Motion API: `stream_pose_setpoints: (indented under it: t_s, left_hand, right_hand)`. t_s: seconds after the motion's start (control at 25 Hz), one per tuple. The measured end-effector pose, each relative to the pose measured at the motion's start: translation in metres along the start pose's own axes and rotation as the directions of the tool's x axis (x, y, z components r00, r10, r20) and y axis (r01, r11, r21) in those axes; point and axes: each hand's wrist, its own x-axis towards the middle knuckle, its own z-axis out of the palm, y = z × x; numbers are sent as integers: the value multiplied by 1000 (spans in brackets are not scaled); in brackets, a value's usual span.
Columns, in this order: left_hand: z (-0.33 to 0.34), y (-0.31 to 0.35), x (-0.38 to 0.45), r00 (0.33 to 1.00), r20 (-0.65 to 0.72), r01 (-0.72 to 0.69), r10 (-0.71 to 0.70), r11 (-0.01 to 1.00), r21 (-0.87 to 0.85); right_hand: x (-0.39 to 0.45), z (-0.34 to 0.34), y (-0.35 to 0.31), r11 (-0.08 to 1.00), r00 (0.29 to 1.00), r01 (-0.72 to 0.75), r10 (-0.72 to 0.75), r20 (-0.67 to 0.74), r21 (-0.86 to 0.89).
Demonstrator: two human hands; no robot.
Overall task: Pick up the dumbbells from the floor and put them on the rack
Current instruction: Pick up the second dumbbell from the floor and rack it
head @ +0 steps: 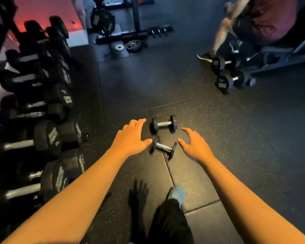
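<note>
Two small black dumbbells with chrome handles lie on the dark rubber floor. The far dumbbell (164, 123) lies crosswise; the near dumbbell (163, 147) lies at a slant just in front of it. My left hand (130, 138) hovers left of them, fingers spread, thumb tip close to the near dumbbell's left head. My right hand (195, 145) hovers to their right, fingers apart, holding nothing. The dumbbell rack (42, 106) runs along the left side, filled with several larger black dumbbells.
Another person (250, 23) sits on a bench (275, 51) at the back right, with two big dumbbells (227, 73) on the floor beside it. A squat stand and weight plates (133, 45) stand at the back. My own leg and shoe (177, 193) are below the dumbbells.
</note>
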Motion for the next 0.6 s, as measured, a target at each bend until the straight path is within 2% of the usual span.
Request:
stream_pose_setpoints:
  t_s: [0.08,0.28,0.44,0.6]
  left_hand:
    - [17,8,62,999,28,22,-23,999,32]
    - [90,5,210,981,124,149,-146,989,-13]
    - [185,-28,320,959,188,229,-214,971,-64]
    - [286,-73,408,925,249,305,-287,951,-38]
  right_hand:
    - [49,9,23,998,999,-51,51,16,36]
    - [172,50,84,971,976,-216,211,54,107]
    - [259,121,145,937,945,-327,322,62,123]
    - [321,212,208,897,906,-424,419,66,123]
